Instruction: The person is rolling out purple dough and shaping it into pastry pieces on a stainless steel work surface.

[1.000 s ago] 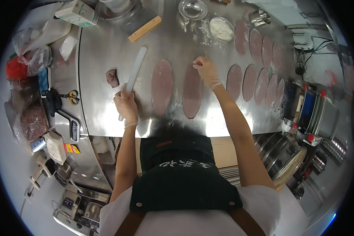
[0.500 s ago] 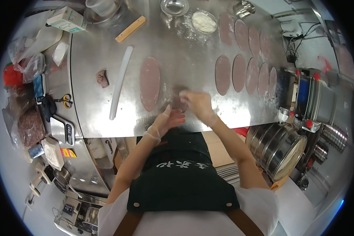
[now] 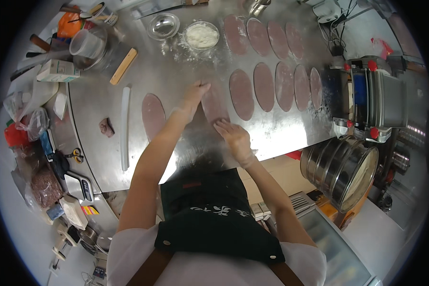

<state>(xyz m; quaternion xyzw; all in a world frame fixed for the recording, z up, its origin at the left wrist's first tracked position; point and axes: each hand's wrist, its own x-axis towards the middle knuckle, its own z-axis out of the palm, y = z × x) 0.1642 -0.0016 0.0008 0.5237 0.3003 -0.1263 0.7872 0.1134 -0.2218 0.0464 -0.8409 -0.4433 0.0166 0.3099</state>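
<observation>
A thin oval sheet of purplish-pink dough lies stretched lengthwise on the steel table, just left of the rows of similar ovals. My left hand pinches its far end, with the fingers closed at the rim. At its near end my right hand rests with fingers stretched out, the tips touching the dough. Both hands seem to wear thin clear gloves. Another dough oval lies to the left, partly hidden by my left forearm. Farther left are a long white rolling pin and a small dough lump.
Several finished ovals fill the right of the table. A bowl of flour, a glass bowl and a wooden-handled scraper stand at the back. A scale and scissors lie left; stacked round sieves stand right.
My hands have moved away from the table's front edge, the left one reaching farther out. The dough, blurred between them before, now lies flat beside the rows. The whole view has shifted.
</observation>
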